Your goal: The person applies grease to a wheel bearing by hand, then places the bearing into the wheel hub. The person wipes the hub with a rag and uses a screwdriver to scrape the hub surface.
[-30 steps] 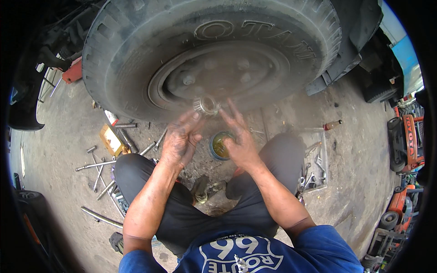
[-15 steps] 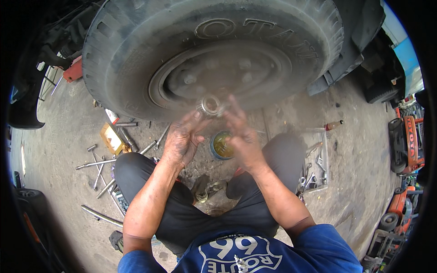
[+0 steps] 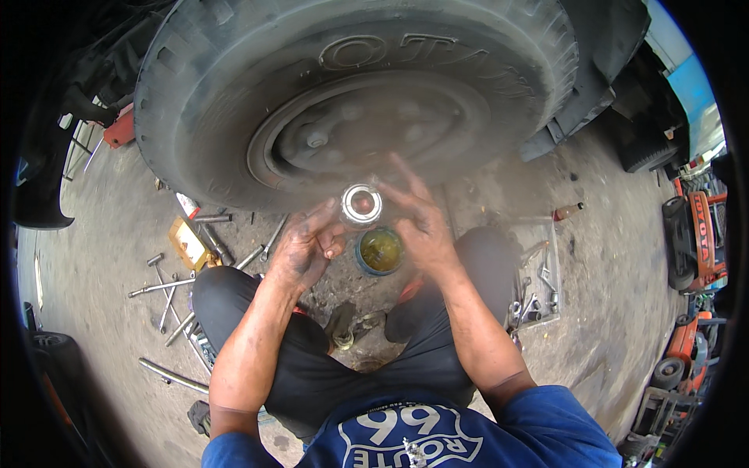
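Observation:
A shiny ring-shaped wheel bearing (image 3: 361, 187) is held up in front of the big tyre (image 3: 211, 117). Its open bore faces up at me. My left hand (image 3: 306, 246) grips the ring's left side between thumb and fingers, its other fingers curled. At the opposite side, my right hand (image 3: 425, 230) has fingers against the ring's right edge, while its index finger points up toward the wheel rim (image 3: 261, 148). Dark grease smears both hands. Just below the bearing stands a round tub (image 3: 380, 251) with yellowish-green contents, on the floor between my knees.
Wrenches (image 3: 168, 287), metal bars (image 3: 175, 374) and a yellow box (image 3: 189, 243) lie on the concrete floor to the left. On the right, a tray (image 3: 557, 273) holds more tools, with a brown bottle (image 3: 568, 211) beyond it. Orange vehicles (image 3: 700, 234) stand at the far right.
The bearing has come lower and tipped to face me more squarely. My right hand, blurred and apart half a second ago, has closed in on its edge; the view has shifted slightly.

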A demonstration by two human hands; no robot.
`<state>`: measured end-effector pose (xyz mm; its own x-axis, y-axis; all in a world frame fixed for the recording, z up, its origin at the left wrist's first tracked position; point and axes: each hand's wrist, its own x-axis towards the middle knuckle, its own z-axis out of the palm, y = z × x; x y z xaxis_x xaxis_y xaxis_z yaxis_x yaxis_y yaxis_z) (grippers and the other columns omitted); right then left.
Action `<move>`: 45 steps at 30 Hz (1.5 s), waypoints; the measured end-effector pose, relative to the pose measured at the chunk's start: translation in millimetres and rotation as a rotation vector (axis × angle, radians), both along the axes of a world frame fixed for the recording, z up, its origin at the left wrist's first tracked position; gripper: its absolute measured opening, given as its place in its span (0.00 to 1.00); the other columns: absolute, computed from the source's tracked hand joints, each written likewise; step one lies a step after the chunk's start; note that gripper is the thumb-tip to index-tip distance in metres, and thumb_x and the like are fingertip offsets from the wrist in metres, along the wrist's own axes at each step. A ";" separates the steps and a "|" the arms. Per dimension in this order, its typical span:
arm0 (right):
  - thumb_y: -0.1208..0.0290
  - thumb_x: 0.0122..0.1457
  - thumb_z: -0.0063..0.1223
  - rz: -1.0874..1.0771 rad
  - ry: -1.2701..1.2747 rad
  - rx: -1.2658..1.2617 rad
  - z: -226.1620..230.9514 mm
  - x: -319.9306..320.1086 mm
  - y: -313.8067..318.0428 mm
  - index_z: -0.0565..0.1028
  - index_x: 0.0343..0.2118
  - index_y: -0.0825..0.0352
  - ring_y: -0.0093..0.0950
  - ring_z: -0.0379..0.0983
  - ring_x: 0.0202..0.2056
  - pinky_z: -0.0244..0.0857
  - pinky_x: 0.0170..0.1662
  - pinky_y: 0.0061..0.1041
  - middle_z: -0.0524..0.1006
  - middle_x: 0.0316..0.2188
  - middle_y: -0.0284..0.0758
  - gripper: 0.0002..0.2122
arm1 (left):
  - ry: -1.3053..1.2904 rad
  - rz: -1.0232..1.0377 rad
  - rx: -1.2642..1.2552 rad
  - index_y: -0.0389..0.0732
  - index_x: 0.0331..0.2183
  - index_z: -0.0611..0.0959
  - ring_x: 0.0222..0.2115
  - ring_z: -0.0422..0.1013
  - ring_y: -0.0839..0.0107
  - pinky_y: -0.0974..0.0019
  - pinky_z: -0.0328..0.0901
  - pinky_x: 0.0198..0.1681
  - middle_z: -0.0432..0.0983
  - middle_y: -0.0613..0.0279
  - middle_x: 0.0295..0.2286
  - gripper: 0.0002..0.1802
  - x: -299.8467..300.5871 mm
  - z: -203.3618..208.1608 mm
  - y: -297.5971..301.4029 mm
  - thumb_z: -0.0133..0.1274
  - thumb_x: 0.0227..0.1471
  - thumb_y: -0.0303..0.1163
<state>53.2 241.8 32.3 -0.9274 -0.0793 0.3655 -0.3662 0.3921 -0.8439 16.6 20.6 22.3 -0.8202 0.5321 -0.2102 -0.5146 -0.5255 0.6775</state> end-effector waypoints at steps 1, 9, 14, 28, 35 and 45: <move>0.81 0.46 0.43 -0.009 0.017 0.030 0.0 0.5 -0.1 0.79 0.57 0.57 0.43 0.50 0.72 0.43 0.73 0.42 0.59 0.71 0.42 0.31 | -0.005 -0.004 0.002 0.35 0.51 0.75 0.43 0.79 0.61 0.77 0.54 0.22 0.79 0.60 0.45 0.22 -0.1 -0.1 -0.6 0.57 0.63 0.40; 0.81 0.45 0.43 -0.137 0.264 0.450 10.1 4.1 14.3 0.84 0.50 0.54 0.46 0.53 0.70 0.41 0.72 0.46 0.62 0.69 0.44 0.29 | -0.040 0.009 -0.004 0.35 0.50 0.74 0.41 0.80 0.62 0.78 0.53 0.19 0.79 0.59 0.44 0.22 -0.8 4.0 -7.0 0.58 0.62 0.40; 0.76 0.45 0.44 -0.047 0.235 0.314 31.9 -3.9 24.9 0.85 0.47 0.55 0.45 0.54 0.70 0.40 0.73 0.46 0.63 0.68 0.45 0.26 | -0.077 -0.027 0.011 0.35 0.51 0.73 0.38 0.81 0.64 0.79 0.52 0.17 0.79 0.57 0.43 0.23 -2.3 2.9 -6.2 0.57 0.63 0.40; 0.49 0.66 0.40 0.236 0.174 0.413 34.2 -15.6 36.6 0.85 0.47 0.51 0.46 0.54 0.69 0.42 0.71 0.50 0.64 0.68 0.43 0.21 | -0.068 -0.122 -0.134 0.33 0.43 0.78 0.29 0.76 0.73 0.79 0.53 0.16 0.79 0.57 0.35 0.18 1.1 12.6 -4.7 0.57 0.64 0.41; 0.82 0.40 0.43 0.239 0.128 0.336 33.6 -1.5 39.0 0.86 0.46 0.50 0.48 0.53 0.69 0.40 0.73 0.51 0.65 0.67 0.37 0.30 | -0.049 -0.131 -0.140 0.30 0.45 0.77 0.33 0.81 0.68 0.80 0.52 0.16 0.81 0.51 0.38 0.22 -0.8 8.5 -5.5 0.58 0.63 0.41; 0.54 0.61 0.48 0.217 -0.053 0.014 30.5 17.0 31.0 0.85 0.48 0.60 0.46 0.57 0.69 0.48 0.69 0.47 0.63 0.68 0.46 0.21 | -0.090 -0.095 -0.117 0.33 0.39 0.79 0.19 0.62 0.82 0.77 0.50 0.17 0.76 0.60 0.27 0.16 -0.2 5.7 -4.9 0.60 0.62 0.38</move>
<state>70.3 272.7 62.8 -0.9060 -0.2833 0.3145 -0.3986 0.3208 -0.8592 16.4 15.7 28.0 -0.7426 0.5737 -0.3456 -0.6196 -0.3925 0.6797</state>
